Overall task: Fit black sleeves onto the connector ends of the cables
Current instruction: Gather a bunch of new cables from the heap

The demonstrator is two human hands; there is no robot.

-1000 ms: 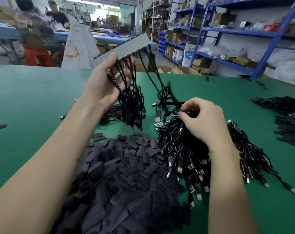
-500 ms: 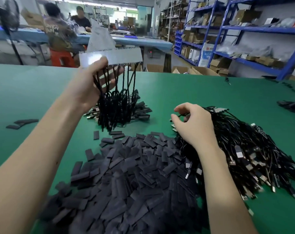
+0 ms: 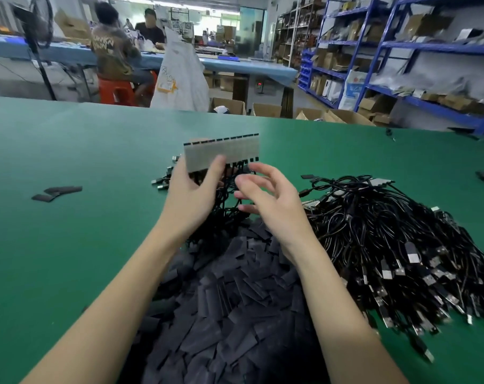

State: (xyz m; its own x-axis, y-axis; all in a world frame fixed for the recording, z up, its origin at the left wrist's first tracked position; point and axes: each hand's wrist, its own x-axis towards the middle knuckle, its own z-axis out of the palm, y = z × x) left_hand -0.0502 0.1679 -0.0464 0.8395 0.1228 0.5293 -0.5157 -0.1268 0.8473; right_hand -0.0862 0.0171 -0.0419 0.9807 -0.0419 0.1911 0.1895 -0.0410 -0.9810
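**A:** What's on the bench (image 3: 69, 259) from where you sit?

**B:** I see green bench right across. Biggest thing is the heap of black sleeves (image 3: 229, 309) at six o'clock, between my forearms. Next, the tangled pile of cables (image 3: 396, 245) at three o'clock, bare metal connector ends fanned toward me, no sleeves on them yet.

**A:** And the hands?

**B:** My left hand (image 3: 192, 195) pinches a grey strip (image 3: 221, 152) at twelve o'clock, thumb across its front. A row of cable ends sits along it with black cords hanging below. My right hand (image 3: 268, 200) is just beside it, fingers loosely spread and holding nothing, tips near the strip's lower edge.

**A:** So which step?

**B:** I judge I'm handling a racked batch, not sleeving. Next calls for setting it down or plucking an end, then taking one sleeve and one bare connector.

**A:** Anything in the way?

**B:** The hanging cords droop into the sleeve heap and could snag. A few loose sleeves (image 3: 56, 192) lie at nine o'clock; blue shelving (image 3: 401, 45) and seated workers (image 3: 113, 48) are well apart.
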